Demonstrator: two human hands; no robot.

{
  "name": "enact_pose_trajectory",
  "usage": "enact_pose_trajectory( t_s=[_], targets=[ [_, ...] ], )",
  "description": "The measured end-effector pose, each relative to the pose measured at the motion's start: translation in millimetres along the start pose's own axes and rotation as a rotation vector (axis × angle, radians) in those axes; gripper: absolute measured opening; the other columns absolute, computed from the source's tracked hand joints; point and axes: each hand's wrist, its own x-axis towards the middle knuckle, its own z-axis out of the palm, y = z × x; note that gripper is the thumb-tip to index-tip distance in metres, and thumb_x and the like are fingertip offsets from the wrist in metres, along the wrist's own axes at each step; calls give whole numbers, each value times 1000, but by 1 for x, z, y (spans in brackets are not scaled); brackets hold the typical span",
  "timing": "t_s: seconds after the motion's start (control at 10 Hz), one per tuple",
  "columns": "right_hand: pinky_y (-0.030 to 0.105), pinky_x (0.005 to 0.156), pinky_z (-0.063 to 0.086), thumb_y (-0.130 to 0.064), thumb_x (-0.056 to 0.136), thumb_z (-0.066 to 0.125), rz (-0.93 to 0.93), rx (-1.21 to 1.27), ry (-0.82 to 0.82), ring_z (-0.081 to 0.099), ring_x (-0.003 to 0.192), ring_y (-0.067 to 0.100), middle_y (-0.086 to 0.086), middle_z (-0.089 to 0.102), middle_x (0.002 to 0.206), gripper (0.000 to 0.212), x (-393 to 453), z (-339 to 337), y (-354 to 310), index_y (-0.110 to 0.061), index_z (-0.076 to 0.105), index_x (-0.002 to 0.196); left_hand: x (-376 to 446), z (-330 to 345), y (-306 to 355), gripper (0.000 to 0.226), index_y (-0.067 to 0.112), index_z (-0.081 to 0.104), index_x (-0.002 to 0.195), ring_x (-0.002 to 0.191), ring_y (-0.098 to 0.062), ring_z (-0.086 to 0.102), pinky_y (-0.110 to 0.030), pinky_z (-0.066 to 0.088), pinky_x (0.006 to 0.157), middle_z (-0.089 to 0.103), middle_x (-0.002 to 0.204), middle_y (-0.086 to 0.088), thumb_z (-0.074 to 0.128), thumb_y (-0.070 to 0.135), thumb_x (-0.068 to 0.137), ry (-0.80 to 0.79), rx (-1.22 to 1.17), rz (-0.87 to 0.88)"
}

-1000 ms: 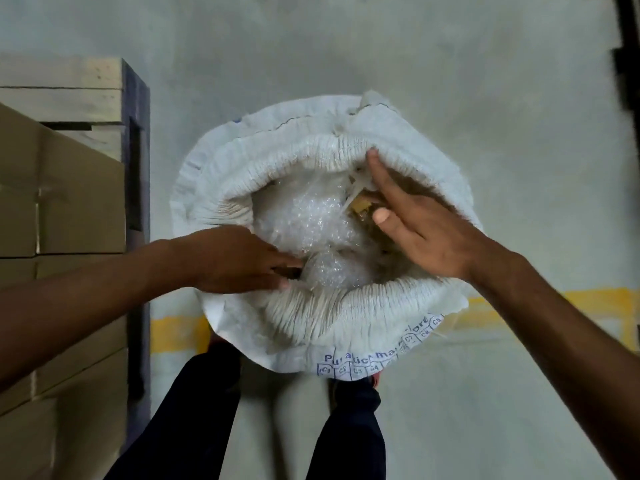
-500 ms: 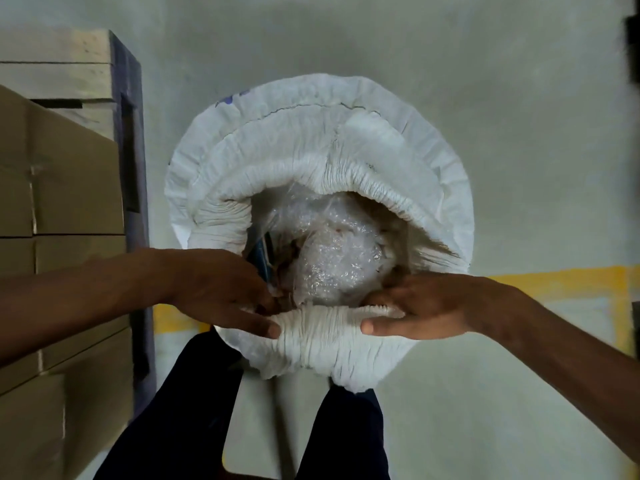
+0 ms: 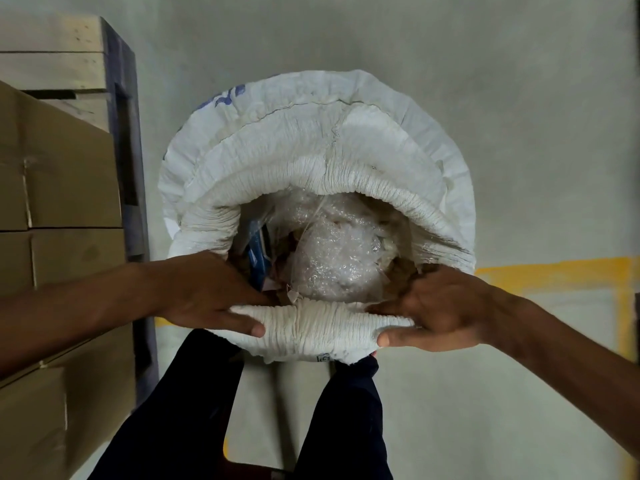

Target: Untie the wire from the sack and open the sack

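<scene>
A white woven sack (image 3: 311,140) stands upright on the floor in front of my legs, its mouth wide open and its rim rolled down into a thick bunched collar. Clear bubble wrap (image 3: 332,251) and a blue-edged packet (image 3: 258,251) show inside. My left hand (image 3: 211,292) grips the near rolled rim on its left side, thumb below and fingers inside the mouth. My right hand (image 3: 440,310) grips the same near rim on its right side. No wire is visible anywhere.
Stacked cardboard boxes (image 3: 59,202) on a wooden pallet (image 3: 52,53) with a dark blue upright stand close on the left. My dark trouser legs (image 3: 339,410) are directly below the sack. Grey concrete floor with a yellow painted line (image 3: 554,271) lies to the right.
My right hand left the far side of the sack's mouth and came down to the near rim. Both hands now hold that rim, which has rolled lower and thicker.
</scene>
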Motion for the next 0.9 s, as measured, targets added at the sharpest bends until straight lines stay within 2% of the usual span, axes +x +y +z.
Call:
enact_pose_trajectory(
  t_s=[0.1,0.2,0.3,0.4,0.5,0.6,0.7,0.8,0.9],
  targets=[
    [32,74,50,-86,90,-5,-52,-79,202,70,83,25,-2,73,86,92,2,5,0,-28,67,100,3,3,4,69,54,36,157,135,-3,53,-22,37,115,58,148,19,21,82,96,77,20,51],
    [30,58,33,-81,94,-5,-42,-172,308,67,67,27,0,69,76,90,3,7,1,-25,65,89,5,5,7,69,46,58,142,128,-5,56,-14,35,99,58,143,20,26,85,94,189,0,78],
    [30,56,27,-76,100,-2,-58,-211,368,64,62,28,1,68,75,86,3,9,1,-26,68,93,9,9,12,87,37,69,124,114,-9,64,-21,44,97,70,122,14,21,97,83,200,70,40],
    [31,56,27,-72,103,4,-56,-213,390,66,66,29,1,68,75,80,3,9,-1,-26,68,93,13,14,18,87,34,67,109,97,-11,66,-31,51,91,72,100,10,18,101,81,198,138,17],
    [36,65,36,-74,101,0,-91,-221,360,67,83,31,2,69,84,84,5,10,-5,-25,69,106,13,18,24,79,41,58,128,99,-10,68,-31,51,90,72,105,10,24,98,84,215,127,14],
    [46,85,41,-71,104,9,-79,-283,361,64,83,33,3,67,79,79,8,6,-10,-21,68,118,13,18,25,91,46,37,148,104,-17,69,-30,45,81,72,109,6,12,99,79,304,134,-76],
    [46,80,37,-69,106,20,-17,-320,435,60,73,34,5,60,71,71,9,2,-13,-16,66,119,5,14,29,99,47,26,158,106,-18,71,-31,51,84,73,115,8,-1,99,78,394,201,-136],
    [46,82,38,-69,106,13,70,-368,552,56,71,32,5,61,73,79,10,-10,-17,-14,69,112,-4,4,35,85,43,41,150,102,-14,73,-31,56,83,74,122,16,6,91,90,605,154,-94],
    [47,87,43,-69,106,16,156,-373,714,59,81,32,7,65,86,79,13,-28,-20,-12,68,126,-5,-11,40,69,32,52,144,93,-14,74,-30,56,74,75,112,14,25,78,100,858,160,-80]
  ],
)
